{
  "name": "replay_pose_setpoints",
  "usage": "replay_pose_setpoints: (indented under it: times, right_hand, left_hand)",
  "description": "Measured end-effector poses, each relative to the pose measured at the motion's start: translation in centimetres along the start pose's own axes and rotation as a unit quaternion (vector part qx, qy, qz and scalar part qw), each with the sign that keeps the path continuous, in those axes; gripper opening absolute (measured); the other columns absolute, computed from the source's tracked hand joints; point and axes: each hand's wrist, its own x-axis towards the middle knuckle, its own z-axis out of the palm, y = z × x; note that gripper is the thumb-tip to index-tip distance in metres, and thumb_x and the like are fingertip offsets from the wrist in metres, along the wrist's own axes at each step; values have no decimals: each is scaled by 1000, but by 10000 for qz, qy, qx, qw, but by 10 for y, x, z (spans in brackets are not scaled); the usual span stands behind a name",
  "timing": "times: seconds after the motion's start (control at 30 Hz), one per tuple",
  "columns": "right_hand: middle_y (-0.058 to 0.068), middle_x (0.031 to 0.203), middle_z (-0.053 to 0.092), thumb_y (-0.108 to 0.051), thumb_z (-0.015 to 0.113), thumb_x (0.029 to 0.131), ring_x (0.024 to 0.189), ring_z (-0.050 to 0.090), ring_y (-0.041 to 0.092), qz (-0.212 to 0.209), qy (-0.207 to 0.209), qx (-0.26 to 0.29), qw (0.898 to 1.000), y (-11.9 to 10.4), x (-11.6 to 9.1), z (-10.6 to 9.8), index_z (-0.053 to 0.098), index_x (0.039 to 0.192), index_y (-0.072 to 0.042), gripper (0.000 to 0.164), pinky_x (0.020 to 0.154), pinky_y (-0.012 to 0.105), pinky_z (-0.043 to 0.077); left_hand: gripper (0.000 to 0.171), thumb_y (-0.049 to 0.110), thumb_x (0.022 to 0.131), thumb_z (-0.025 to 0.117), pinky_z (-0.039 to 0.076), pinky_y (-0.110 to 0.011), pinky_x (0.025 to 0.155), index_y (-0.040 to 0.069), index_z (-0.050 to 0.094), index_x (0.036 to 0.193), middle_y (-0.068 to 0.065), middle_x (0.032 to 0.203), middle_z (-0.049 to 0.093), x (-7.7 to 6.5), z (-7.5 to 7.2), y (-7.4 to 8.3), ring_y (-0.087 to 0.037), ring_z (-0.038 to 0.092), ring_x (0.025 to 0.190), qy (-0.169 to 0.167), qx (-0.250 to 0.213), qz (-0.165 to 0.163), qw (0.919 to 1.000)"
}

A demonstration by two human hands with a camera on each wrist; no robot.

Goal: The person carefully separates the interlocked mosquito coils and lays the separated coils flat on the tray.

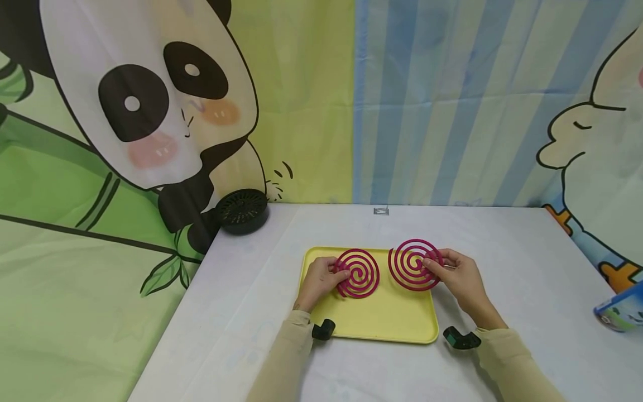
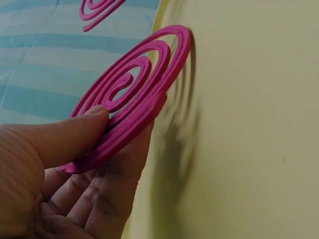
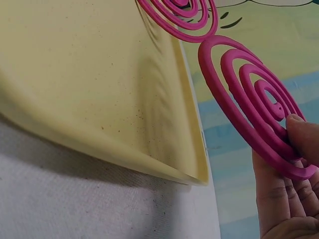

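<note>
My left hand (image 1: 321,279) pinches a magenta mosquito coil (image 1: 374,273) by its left edge, thumb in front and fingers behind. The left wrist view shows this coil (image 2: 159,55) tilted above the tray, casting a shadow on it. On the other side, my right hand (image 1: 463,278) grips a second magenta mosquito coil (image 1: 402,286) at its right edge. That coil (image 3: 214,74) is held up near the tray's back right corner. Beneath both hands lies a yellow rectangular tray (image 1: 382,324), with small dark specks on its surface in the right wrist view.
A round black slotted holder (image 1: 243,212) stands at the table's back left corner. A blue printed container (image 1: 623,310) is at the right edge. The white-covered table (image 1: 241,290) meets a cartoon-printed curtain (image 1: 301,100) at the back.
</note>
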Motion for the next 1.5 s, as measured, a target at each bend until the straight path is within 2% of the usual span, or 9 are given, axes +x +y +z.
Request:
replay_pose_setpoints:
  times: [0.23,0.43,0.63,0.8,0.93,1.17,1.3,1.4,1.5]
  right_hand:
    - [3,97,72,-38,75,92,80,70,2,65,-51,-7,10000,1,-1,2,62,119,3,51,73,19,59]
    - [0,95,72,-37,75,92,80,71,3,46,-68,67,9999,1,-1,3,62,118,3,50,73,20,60]
    - [1,95,73,-40,75,92,81,68,2,158,-97,-27,9998,1,-2,4,62,118,2,51,75,18,59]
    - [2,98,73,-38,75,92,82,68,1,279,-123,-39,9995,0,-3,4,62,119,2,50,75,18,59]
    - [5,100,72,-37,74,93,82,67,2,325,-152,-95,9993,0,-3,4,61,120,2,49,75,18,59]
    - [9,100,73,-39,75,92,82,67,4,317,-220,-164,9991,2,-1,4,62,118,2,50,73,19,59]
    - [9,100,73,-40,75,92,82,67,4,323,-236,-176,9990,2,-1,5,62,119,2,52,73,19,59]
    - [9,100,73,-40,75,92,82,67,4,351,-236,-163,9990,2,0,5,62,120,2,52,74,19,59]
    - [9,100,73,-39,74,93,82,66,5,358,-263,-159,9989,2,0,6,62,120,2,51,73,20,59]
  left_hand:
    - [17,14,91,76,50,-18,57,1,74,102,-9,85,76,-2,1,2,-11,68,68,146,128,-9,9998]
    - [19,11,86,80,45,-19,51,0,70,98,-8,75,70,-5,3,5,-9,58,58,457,382,-99,9982]
    - [26,13,84,83,40,-21,48,-1,69,101,-5,69,64,-5,5,4,-10,52,55,786,707,-179,9942]
    - [29,16,85,83,41,-21,49,-1,70,104,-4,69,64,-5,5,1,-9,53,55,737,825,-331,9933]
    - [29,18,87,80,43,-21,50,-1,70,107,-4,71,66,-4,1,-2,-9,56,56,650,906,-316,9933]
    - [24,10,92,74,55,-24,54,-1,70,113,-7,81,70,-2,-9,-8,-16,69,58,489,484,-609,9958]
    - [21,6,91,73,56,-24,55,0,70,111,-8,81,70,-3,-14,-8,-17,70,61,539,481,-670,9951]
    - [18,8,93,72,51,-23,53,1,72,109,-7,79,70,-4,-15,-6,-15,66,59,693,745,-532,9934]
    - [17,10,95,69,52,-27,57,1,72,109,-8,84,72,-6,-14,1,-16,66,66,821,1014,-98,9914]
